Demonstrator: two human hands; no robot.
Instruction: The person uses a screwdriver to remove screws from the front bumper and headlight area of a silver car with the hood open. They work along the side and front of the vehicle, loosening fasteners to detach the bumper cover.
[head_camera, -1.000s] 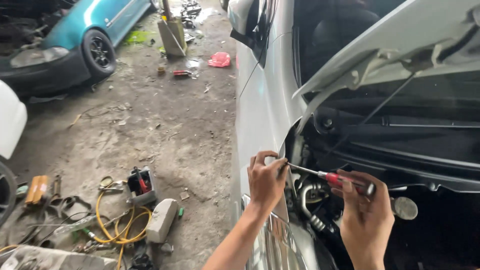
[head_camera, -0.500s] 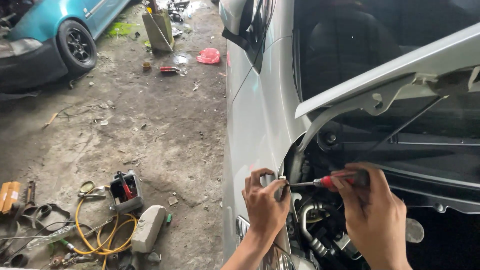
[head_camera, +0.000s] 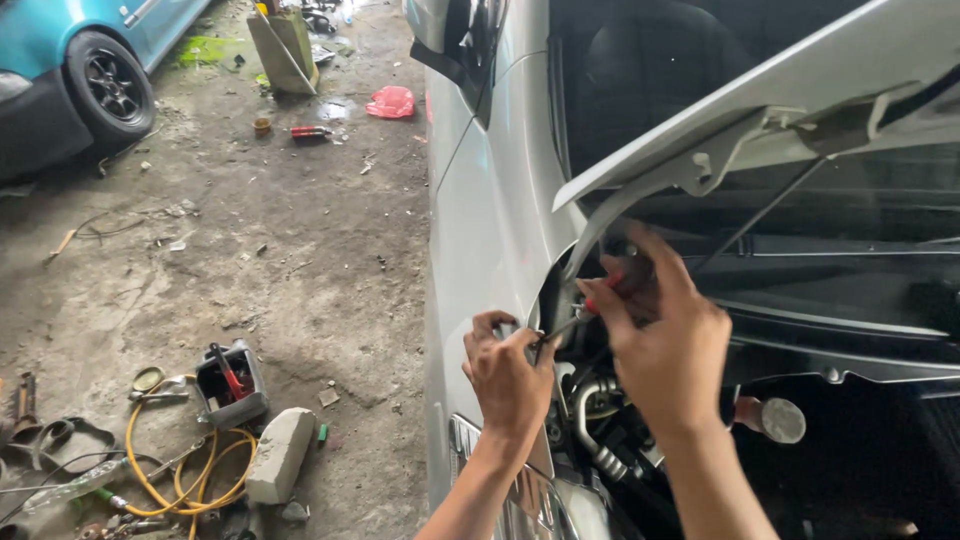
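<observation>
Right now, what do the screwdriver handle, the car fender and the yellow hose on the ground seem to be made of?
The screwdriver handle, in the right hand, looks like red plastic, though mostly covered. The car fender looks like painted sheet metal: smooth, silver, softly glossy. The yellow hose is probably rubber or soft plastic, since it lies in loose coils.

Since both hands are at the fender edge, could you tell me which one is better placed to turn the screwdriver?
Probably the right hand: it already grips the red-handled screwdriver. The left hand pinches at its tip by the silver car's fender.

Left hand (head_camera: 510, 375) pinching; right hand (head_camera: 665, 335) gripping.
</observation>
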